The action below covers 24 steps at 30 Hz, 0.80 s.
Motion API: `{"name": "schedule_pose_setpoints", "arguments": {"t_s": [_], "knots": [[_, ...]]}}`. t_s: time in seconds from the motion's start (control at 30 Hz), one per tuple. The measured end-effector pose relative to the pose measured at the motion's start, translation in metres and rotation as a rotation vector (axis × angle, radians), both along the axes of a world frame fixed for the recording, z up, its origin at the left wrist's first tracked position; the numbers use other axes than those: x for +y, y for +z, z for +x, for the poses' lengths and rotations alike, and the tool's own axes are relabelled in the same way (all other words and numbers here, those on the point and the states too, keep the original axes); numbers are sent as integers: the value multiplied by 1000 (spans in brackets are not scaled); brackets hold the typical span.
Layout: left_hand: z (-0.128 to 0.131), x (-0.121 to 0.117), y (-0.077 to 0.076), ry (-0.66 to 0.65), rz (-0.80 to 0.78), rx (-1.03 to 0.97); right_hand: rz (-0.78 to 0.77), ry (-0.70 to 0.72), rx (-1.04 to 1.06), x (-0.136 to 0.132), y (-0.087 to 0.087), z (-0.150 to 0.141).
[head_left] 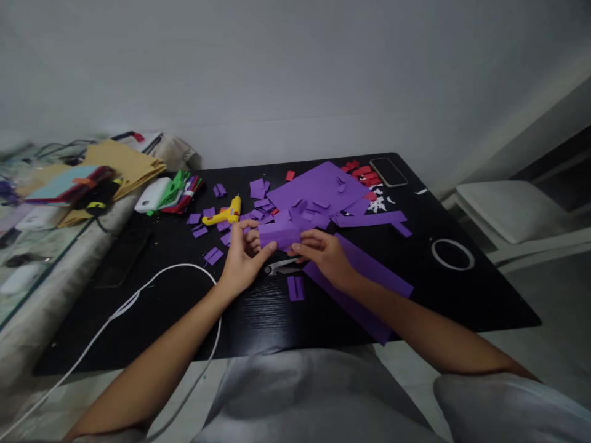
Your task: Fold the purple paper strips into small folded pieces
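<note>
Purple paper (279, 234) — yellow glue gun (232, 210)

Craft workspace: glue gun (229, 213), paper (279, 234)

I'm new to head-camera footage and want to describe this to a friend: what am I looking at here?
There is no machine here, just a person's two bare hands. The only picture comes from a camera worn on the head, looking forward and down, so the forearms reach in from below.

The left hand and right hand hold a piece of purple paper between them, one at each end.

Under them is a black table. On it lie a large purple sheet, small cut purple pieces, a yellow glue gun, red paper scraps and a phone. A white cable loops over the left side.
</note>
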<state>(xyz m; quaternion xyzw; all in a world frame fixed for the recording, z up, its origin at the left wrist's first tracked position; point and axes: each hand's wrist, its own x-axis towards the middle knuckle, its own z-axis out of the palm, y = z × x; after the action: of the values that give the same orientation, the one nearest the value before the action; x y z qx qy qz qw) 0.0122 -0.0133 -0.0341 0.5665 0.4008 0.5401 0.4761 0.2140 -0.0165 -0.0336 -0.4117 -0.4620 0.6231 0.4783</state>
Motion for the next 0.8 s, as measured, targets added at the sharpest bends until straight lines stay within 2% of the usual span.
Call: {"name": "schedule_pose_setpoints", "arguments": {"t_s": [0.1,0.2,0.37,0.57,0.7,0.8], "knots": [[2,-1,1,-12,-23,-23,9,10,24,-2,0,-1],[1,0,2,-11,-28,-19,89,-49,36,-2,1,-1],[2,0,5,-19,-18,0,219,-25,-142,-1,0,3],[-1,-2,8,16,-14,67,198,-42,-164,0,-5,3],[-3,-1,9,-49,-33,219,198,-45,-172,1,-4,4],[-2,0,10,-43,-46,229,192,-48,-187,1,-3,4]]}}
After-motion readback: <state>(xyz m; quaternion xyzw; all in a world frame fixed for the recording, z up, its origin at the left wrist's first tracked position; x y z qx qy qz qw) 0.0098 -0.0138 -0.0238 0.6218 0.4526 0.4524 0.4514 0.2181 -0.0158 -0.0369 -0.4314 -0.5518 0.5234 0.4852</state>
